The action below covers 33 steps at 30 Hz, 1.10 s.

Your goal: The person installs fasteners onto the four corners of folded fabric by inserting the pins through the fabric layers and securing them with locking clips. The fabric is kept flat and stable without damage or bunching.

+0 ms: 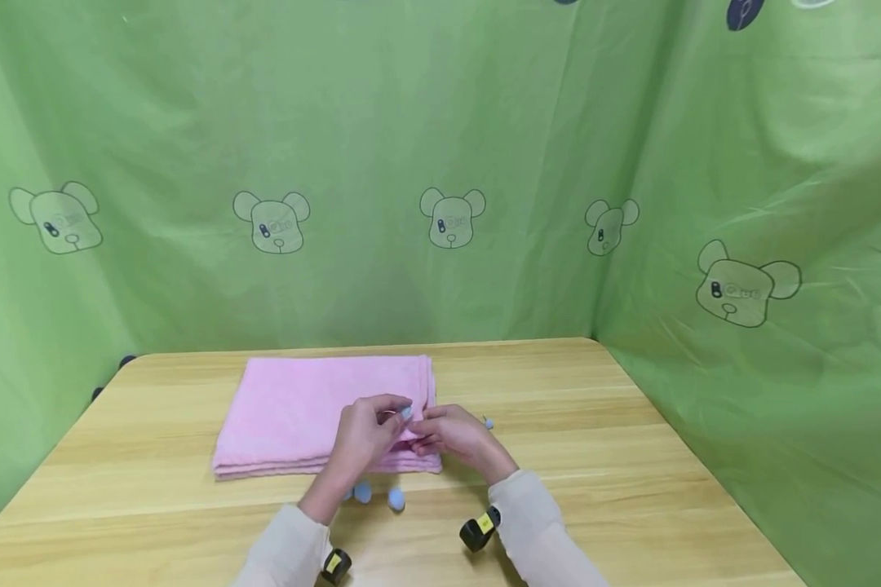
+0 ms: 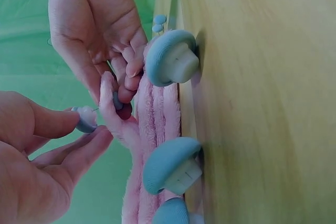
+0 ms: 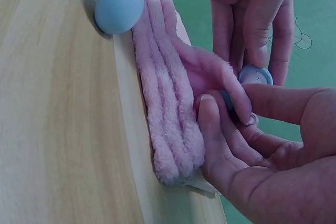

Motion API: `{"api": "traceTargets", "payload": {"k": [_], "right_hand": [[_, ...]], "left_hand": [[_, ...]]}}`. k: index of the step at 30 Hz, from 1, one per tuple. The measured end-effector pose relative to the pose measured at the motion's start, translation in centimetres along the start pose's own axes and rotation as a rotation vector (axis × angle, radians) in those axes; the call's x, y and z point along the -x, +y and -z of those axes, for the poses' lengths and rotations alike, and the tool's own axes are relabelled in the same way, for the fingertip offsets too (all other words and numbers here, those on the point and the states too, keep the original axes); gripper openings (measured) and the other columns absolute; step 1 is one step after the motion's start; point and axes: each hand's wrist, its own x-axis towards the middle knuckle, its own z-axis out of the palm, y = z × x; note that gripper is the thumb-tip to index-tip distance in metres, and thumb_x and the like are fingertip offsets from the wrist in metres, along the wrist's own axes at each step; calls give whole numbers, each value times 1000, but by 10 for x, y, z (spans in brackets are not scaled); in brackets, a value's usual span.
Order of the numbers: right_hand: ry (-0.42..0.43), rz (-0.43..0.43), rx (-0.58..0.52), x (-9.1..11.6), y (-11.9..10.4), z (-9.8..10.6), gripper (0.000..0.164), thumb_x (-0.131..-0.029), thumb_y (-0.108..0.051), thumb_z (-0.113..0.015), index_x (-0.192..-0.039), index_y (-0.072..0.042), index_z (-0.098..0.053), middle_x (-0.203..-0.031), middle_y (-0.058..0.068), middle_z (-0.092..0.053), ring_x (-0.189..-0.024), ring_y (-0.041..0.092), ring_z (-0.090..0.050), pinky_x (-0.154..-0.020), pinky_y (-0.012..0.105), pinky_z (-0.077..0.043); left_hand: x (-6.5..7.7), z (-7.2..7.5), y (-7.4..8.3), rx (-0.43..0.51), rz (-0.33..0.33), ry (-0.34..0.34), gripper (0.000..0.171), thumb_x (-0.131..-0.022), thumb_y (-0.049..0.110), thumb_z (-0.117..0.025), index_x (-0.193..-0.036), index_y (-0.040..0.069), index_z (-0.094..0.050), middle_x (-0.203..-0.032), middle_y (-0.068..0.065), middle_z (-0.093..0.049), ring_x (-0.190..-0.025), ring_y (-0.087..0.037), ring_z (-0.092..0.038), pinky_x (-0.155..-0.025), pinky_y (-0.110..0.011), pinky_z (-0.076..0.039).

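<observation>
A folded pink fleece blanket (image 1: 316,408) lies on the table, its front right corner between the hands. My left hand (image 1: 363,432) pinches a blue mushroom-shaped pin (image 2: 85,119) between thumb and fingers. Its thin needle points toward the blanket's lifted edge. My right hand (image 1: 458,434) grips that lifted pink edge (image 3: 236,95), fingers on both sides of the fold. In the right wrist view, a small blue piece (image 3: 227,99) shows under the fold by the right fingers, mostly hidden.
Several blue mushroom-shaped pins with pale stems, including this pin (image 1: 396,498), stand on the table (image 1: 595,489) along the blanket's front side. Another small blue pin (image 1: 489,423) is beyond the right wrist. A green curtain (image 1: 367,163) surrounds the table's back and sides.
</observation>
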Motion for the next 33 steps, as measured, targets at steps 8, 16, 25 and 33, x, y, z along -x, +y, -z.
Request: {"api": "traceTargets", "payload": {"k": [8,16,25,33], "right_hand": [[2,14,4,3,-2,-1,14,-93,4,-56,-101,15,-57,-84,9,-64,-74,19,-63,-75,33,-57],[-3,14,6,2,-2,0,18,-92,3,-55,-103,17,-59,-89,14,-66,-77,21,-64,-78,35,-57],[17,-13,10,1,-2,0,36,-104,-17,-46,-107,16,-60,-97,23,-66,-81,25,-66,-77,33,-57],[3,-8,45,3,-3,-2,43,-103,-28,-50,-110,14,-61,-104,26,-66,-90,31,-65,-79,34,-57]], "left_hand": [[0,-1,0,-9,-29,13,17,-84,2,-74,-100,6,-74,-93,-9,-73,-76,-14,-69,-62,-30,-58],[-1,-1,0,-31,-30,19,14,-83,6,-76,-97,7,-74,-92,-7,-73,-80,-18,-68,-72,-39,-57],[0,-1,-1,-38,-55,28,15,-81,4,-77,-96,6,-74,-91,-8,-73,-79,-18,-69,-72,-40,-58],[1,-1,-2,-33,-43,22,17,-80,1,-75,-96,6,-73,-88,-9,-73,-73,-15,-67,-67,-38,-57]]}}
